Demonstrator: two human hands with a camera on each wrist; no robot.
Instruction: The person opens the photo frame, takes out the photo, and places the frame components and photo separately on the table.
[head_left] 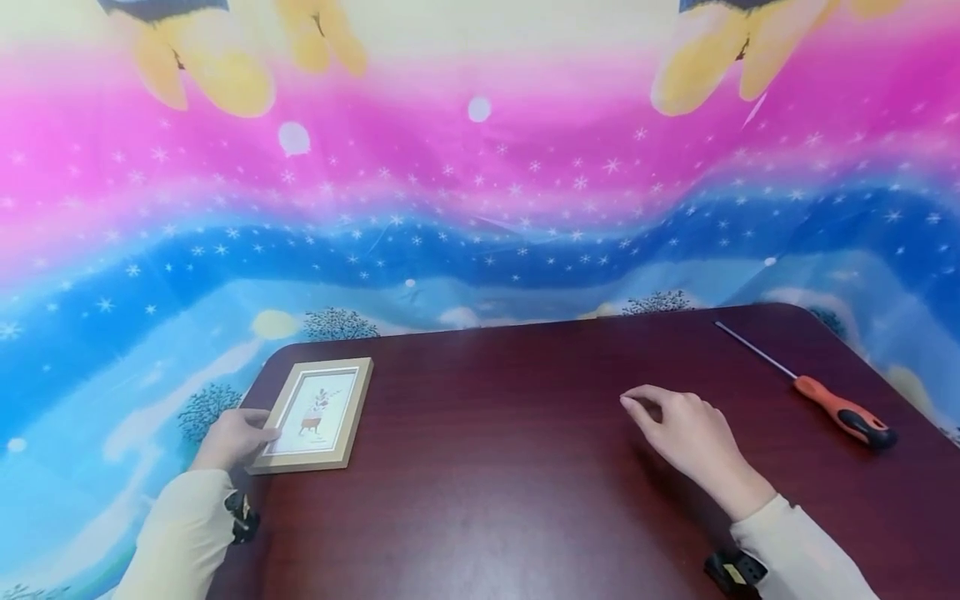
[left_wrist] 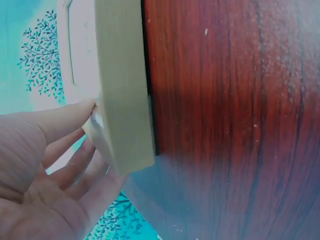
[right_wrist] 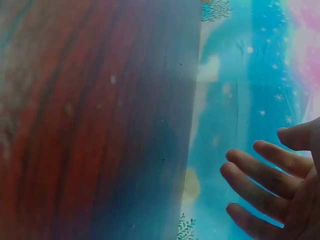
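Note:
A picture frame [head_left: 358, 417] with a pale wooden border and a small plant print lies at the table's left side. My left hand [head_left: 234, 439] grips its left edge, the thumb on top of the border. In the left wrist view the frame's thick side [left_wrist: 125, 90] faces the camera, and the fingers [left_wrist: 82, 165] reach around the far edge, partly hidden. My right hand [head_left: 690, 433] hovers over the right half of the table, holding nothing. Its fingers [right_wrist: 260, 185] are loosely bent and apart in the right wrist view.
A screwdriver [head_left: 832, 404] with an orange and black handle lies near the right edge of the dark red wooden table [head_left: 480, 467]. A colourful printed cloth [head_left: 480, 200] with snowflakes hangs behind the table. Both wrists carry small black devices.

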